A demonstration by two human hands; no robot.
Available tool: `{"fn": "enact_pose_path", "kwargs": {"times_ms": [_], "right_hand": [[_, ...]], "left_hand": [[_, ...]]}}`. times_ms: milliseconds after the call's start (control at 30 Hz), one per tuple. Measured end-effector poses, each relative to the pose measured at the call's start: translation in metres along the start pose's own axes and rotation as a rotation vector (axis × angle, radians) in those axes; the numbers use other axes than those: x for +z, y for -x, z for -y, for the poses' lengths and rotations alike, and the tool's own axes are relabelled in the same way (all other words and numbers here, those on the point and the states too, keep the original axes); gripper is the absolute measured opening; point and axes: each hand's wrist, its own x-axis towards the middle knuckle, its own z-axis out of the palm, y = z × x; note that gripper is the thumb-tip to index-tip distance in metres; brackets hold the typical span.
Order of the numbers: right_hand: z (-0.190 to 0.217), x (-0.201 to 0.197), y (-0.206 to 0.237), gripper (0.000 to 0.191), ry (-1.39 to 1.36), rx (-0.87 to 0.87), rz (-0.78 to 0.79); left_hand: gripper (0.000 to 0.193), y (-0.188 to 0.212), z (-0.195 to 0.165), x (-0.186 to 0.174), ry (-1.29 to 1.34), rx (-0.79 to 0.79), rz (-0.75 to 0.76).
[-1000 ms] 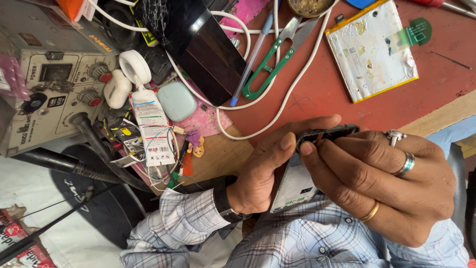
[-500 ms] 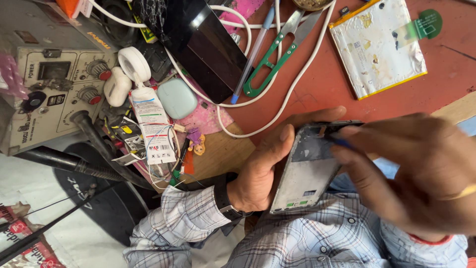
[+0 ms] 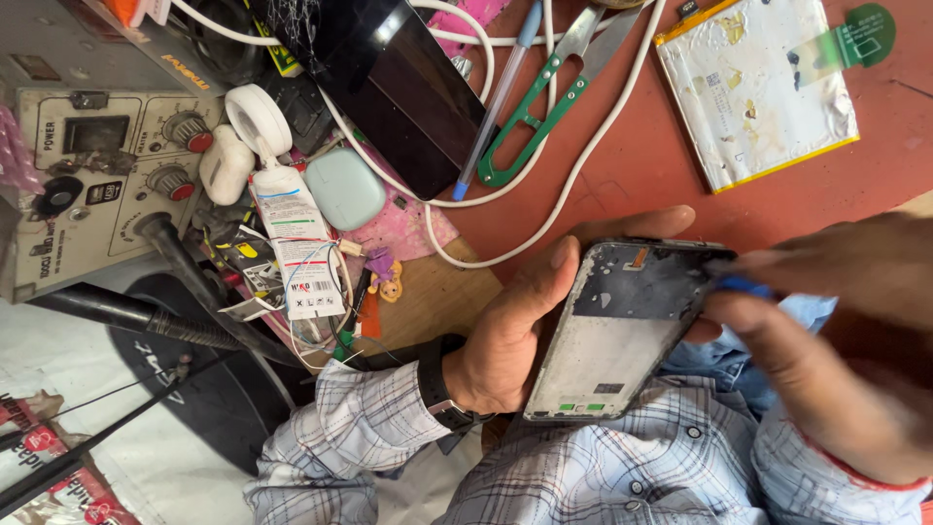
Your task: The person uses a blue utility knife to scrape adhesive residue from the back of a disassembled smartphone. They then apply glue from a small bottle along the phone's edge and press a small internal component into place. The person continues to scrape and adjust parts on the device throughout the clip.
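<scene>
My left hand [image 3: 505,340], with a dark watch on the wrist, grips an opened phone frame [image 3: 622,340] by its left edge, thumb over the top. The frame's bare inside faces me, dark at the top and grey below. My right hand [image 3: 836,340] is blurred at the right and pinches a small blue tool [image 3: 743,287] against the frame's upper right corner. Both hands hover over my checked sleeves, near the front edge of the red worktop [image 3: 632,175].
A swollen silver battery [image 3: 758,87] lies at the back right. Green snips [image 3: 544,107], a blue pen [image 3: 496,107], a white cable [image 3: 583,165] and a black phone screen [image 3: 408,87] lie behind. A knobbed bench unit [image 3: 87,175], a glue tube [image 3: 296,243] and a mint case [image 3: 345,190] sit left.
The phone frame has turned from edge-on to showing its open inside. My right hand shifted right and now works at the upper right corner with the blue tool.
</scene>
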Motion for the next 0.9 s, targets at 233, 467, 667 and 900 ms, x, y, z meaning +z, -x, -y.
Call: {"fn": "enact_pose_path", "kwargs": {"times_ms": [233,467,667,900], "right_hand": [[0.038,0.010,-0.038,0.028,0.313,-0.525,0.055],[0.005,0.008,-0.011,0.030,0.377,-0.655,0.012],[0.030,0.017,-0.035,0.026,0.416,-0.703,0.004],[0.025,0.021,-0.033,0.026,0.410,-0.730,-0.046]], "left_hand": [[0.065,0.003,0.002,0.000,0.098,0.024,0.000],[0.060,0.004,0.004,0.001,0.109,0.044,0.015],[0.060,0.004,0.003,0.002,0.072,0.062,-0.009],[0.060,0.005,0.003,0.003,0.083,0.070,0.003]]}}
